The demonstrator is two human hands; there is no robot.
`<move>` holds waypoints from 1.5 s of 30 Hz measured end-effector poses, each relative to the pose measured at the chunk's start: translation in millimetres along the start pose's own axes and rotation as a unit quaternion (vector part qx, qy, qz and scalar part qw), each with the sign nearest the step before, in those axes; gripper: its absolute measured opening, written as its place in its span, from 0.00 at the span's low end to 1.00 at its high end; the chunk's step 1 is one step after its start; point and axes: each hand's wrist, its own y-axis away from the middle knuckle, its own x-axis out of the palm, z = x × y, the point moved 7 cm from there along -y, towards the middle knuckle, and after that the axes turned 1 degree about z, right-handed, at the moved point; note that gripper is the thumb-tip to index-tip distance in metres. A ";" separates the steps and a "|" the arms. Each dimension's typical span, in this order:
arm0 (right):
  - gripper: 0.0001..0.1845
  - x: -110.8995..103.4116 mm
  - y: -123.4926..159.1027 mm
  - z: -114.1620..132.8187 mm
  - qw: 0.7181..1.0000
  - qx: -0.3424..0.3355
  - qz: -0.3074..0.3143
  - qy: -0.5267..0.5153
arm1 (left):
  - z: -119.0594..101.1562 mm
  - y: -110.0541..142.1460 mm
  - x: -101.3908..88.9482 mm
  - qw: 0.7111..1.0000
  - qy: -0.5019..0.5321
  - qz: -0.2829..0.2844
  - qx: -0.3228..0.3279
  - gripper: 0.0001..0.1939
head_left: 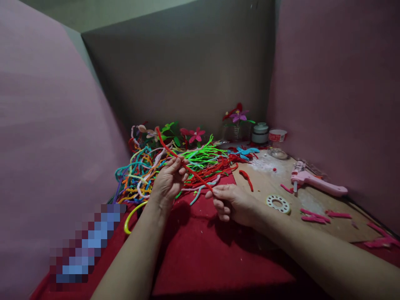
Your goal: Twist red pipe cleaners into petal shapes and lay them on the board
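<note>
Backdrop: grey panel (181,75) at back, mauve panels (334,83) left and right; red cloth (200,258) over the work surface.
Red stem: fuzzy red pipe cleaner (197,177), up off the cloth, slanting between both hands, upper end sticking out past the left.
Left hand: (171,175) pinching the stem partway along, thumb to fingers.
Right hand: (229,202) pinching it at the lower end, other fingers curled under.
Pile: coloured pipe cleaners (201,156) just behind the hands — green, red, orange, teal; they crowd the far and left sides.
Room: red cloth stretches between the forearms toward the near side; right forearm passes just in front of the board.
Board: tan board (259,183), its left edge meeting the cloth; pink glue gun (318,183), holed white ring (284,208) and pink pieces (314,217) on it.
Jar: grey-green jar (260,135), lidded — contents hidden.
Cup: clear cup with red-white band (277,135), beside jar; contents unclear.
Vase: clear ribbed vessel (236,133), purple flower (239,116) standing above it.
</note>
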 end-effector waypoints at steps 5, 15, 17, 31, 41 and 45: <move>0.10 3.1 -1.5 -0.6 0.999 -0.016 0.001 0.052 | 0.5 -1.6 -1.1 1.000 0.026 -0.004 0.007 0.04; 0.10 1.7 -0.3 -19.7 0.977 0.059 -0.050 0.201 | -1.2 9.9 15.8 0.997 0.046 -0.006 0.059 0.09; 0.10 5.8 1.9 -22.1 0.975 0.079 -0.034 0.206 | -2.6 12.8 21.6 0.997 0.044 0.010 0.062 0.09; 0.09 5.1 5.0 27.0 0.991 -0.094 0.013 0.094 | 32.6 40.2 62.7 0.980 -0.031 0.171 -0.093 0.03; 0.07 -2.0 6.2 24.5 0.989 -0.066 -0.064 0.115 | 36.2 38.8 59.7 0.975 -0.118 0.160 -0.102 0.07; 0.09 -3.4 6.5 30.3 0.985 -0.096 -0.089 0.109 | 39.0 36.3 47.7 0.969 -0.177 0.109 -0.132 0.11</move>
